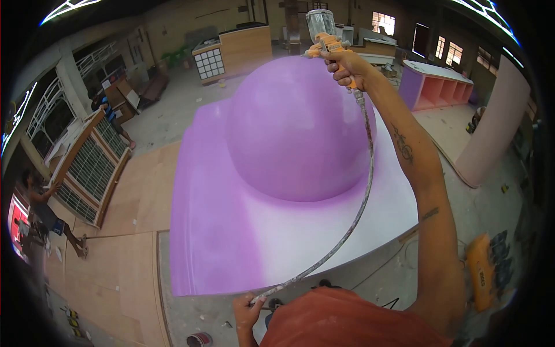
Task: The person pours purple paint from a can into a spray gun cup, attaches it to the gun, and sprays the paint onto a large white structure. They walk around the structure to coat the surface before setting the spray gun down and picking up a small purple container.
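Observation:
My right hand [347, 68] is closed round the handle of an orange spray gun [330, 45] with a clear cup on top, held over the top of a large purple dome [295, 133]. The dome sits on a broad base [214, 231], purple on the left and white toward the front right. From the gun's handle a paint-stained hose [363, 202] curves down across the base to my left hand [248, 312], whose fingers are wrapped round it near the front edge.
Two people [43, 208] [113, 121] stand at the left beside a wooden grid-front panel [89, 168]. An orange tool [481, 272] lies at the right. A paint can [199, 339] stands at the bottom. A pink shelf unit [436, 89] and a curved pale panel [496, 121] are at the right.

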`<action>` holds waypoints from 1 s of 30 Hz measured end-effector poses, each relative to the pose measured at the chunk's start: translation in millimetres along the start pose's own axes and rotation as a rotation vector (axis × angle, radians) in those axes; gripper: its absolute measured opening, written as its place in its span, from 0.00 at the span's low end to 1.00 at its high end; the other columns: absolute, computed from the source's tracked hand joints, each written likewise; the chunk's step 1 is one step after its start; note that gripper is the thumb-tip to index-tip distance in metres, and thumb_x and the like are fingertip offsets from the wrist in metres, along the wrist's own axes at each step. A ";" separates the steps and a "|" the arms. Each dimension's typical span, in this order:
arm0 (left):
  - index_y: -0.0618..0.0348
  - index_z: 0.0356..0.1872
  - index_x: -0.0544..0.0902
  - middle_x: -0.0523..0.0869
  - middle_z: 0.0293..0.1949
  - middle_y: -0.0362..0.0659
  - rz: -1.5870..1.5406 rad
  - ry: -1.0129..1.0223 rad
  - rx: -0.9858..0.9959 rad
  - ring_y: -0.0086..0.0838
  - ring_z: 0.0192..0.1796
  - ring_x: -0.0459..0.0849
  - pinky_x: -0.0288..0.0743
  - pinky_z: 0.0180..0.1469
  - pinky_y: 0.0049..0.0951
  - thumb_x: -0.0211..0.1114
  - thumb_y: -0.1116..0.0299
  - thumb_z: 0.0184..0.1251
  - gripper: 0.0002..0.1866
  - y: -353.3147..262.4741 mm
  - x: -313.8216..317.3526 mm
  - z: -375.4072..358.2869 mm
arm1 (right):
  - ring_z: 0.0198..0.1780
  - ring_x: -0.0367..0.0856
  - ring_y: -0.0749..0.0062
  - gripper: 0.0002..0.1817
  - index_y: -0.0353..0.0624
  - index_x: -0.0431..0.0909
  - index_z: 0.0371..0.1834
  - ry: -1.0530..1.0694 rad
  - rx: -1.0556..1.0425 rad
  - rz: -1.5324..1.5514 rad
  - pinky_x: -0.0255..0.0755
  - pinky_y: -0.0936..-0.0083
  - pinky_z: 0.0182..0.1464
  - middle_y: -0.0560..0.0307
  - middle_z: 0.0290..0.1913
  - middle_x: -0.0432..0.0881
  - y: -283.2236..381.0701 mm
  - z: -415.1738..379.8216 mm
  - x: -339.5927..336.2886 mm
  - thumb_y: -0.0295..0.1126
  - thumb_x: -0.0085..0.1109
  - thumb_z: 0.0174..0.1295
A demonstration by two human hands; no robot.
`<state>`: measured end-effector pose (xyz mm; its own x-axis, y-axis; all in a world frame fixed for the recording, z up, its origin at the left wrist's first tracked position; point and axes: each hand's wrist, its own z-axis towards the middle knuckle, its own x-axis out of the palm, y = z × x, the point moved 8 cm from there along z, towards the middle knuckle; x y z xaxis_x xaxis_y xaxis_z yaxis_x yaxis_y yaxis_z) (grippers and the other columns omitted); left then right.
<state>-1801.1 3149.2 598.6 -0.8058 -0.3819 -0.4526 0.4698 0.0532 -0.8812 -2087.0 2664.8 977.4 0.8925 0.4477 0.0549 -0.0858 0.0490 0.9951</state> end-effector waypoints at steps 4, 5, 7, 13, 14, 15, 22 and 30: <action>0.65 0.19 0.76 0.68 0.14 0.38 0.004 0.015 0.014 0.20 0.20 0.64 0.57 0.23 0.28 0.74 0.73 0.56 0.14 -6.6 -8.8 -1.4 | 0.14 0.52 0.94 0.12 0.48 0.69 0.37 -0.131 0.020 -0.138 0.46 0.90 0.10 0.71 0.24 0.65 -8.9 -14.0 -12.1 0.41 0.60 0.71; 0.65 0.19 0.76 0.68 0.14 0.38 0.003 0.020 0.016 0.20 0.20 0.64 0.57 0.23 0.28 0.74 0.73 0.56 0.14 0.7 -7.5 -2.3 | 0.14 0.53 0.93 0.12 0.48 0.71 0.39 -0.217 -0.006 -0.222 0.48 0.89 0.11 0.71 0.24 0.65 -11.9 -18.7 -23.5 0.42 0.59 0.71; 0.65 0.19 0.76 0.68 0.14 0.38 0.026 0.051 -0.004 0.20 0.20 0.64 0.58 0.23 0.28 0.74 0.72 0.56 0.14 21.9 0.3 -3.7 | 0.14 0.53 0.92 0.12 0.48 0.72 0.41 -0.308 -0.035 -0.307 0.49 0.87 0.11 0.71 0.23 0.65 -18.3 -26.9 -43.7 0.43 0.59 0.71; 0.64 0.20 0.78 0.71 0.15 0.46 0.024 0.077 -0.005 0.28 0.19 0.66 0.61 0.23 0.32 0.78 0.63 0.55 0.18 6.2 4.4 4.3 | 0.14 0.55 0.85 0.16 0.48 0.79 0.47 -0.645 -0.107 -0.606 0.53 0.83 0.14 0.69 0.21 0.65 -30.6 -44.1 -99.7 0.48 0.58 0.70; 0.64 0.20 0.78 0.71 0.15 0.46 0.025 0.087 -0.001 0.28 0.19 0.66 0.61 0.23 0.32 0.78 0.63 0.55 0.18 9.9 4.3 5.7 | 0.14 0.55 0.84 0.17 0.47 0.79 0.48 -0.684 -0.077 -0.672 0.54 0.83 0.15 0.68 0.22 0.66 -30.9 -49.5 -98.5 0.49 0.58 0.70; 0.64 0.20 0.78 0.71 0.15 0.46 0.023 0.093 0.018 0.28 0.19 0.66 0.61 0.23 0.32 0.77 0.63 0.55 0.18 14.1 4.3 5.6 | 0.14 0.56 0.84 0.18 0.47 0.79 0.48 -0.717 -0.042 -0.738 0.55 0.83 0.15 0.68 0.23 0.67 -33.0 -55.2 -96.3 0.49 0.57 0.70; 0.64 0.18 0.75 0.66 0.14 0.36 -0.025 0.092 -0.030 0.19 0.21 0.63 0.56 0.23 0.28 0.74 0.70 0.56 0.16 17.3 -0.7 -20.3 | 0.15 0.56 0.90 0.14 0.49 0.74 0.38 -0.371 -0.026 -0.307 0.55 0.85 0.15 0.72 0.24 0.68 -54.6 -104.0 -26.6 0.47 0.61 0.69; 0.63 0.17 0.78 0.68 0.13 0.39 -0.041 0.094 -0.021 0.22 0.18 0.65 0.57 0.22 0.28 0.78 0.67 0.53 0.16 -4.6 -23.0 -53.9 | 0.13 0.54 0.93 0.15 0.53 0.70 0.32 -0.041 -0.006 0.097 0.47 0.88 0.11 0.74 0.22 0.67 -64.2 -132.0 20.2 0.45 0.64 0.68</action>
<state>-1804.2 3207.4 605.8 -0.8547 -0.2963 -0.4263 0.4291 0.0590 -0.9013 -2122.0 2788.5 903.8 0.8972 0.4137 0.1545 -0.1751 0.0122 0.9845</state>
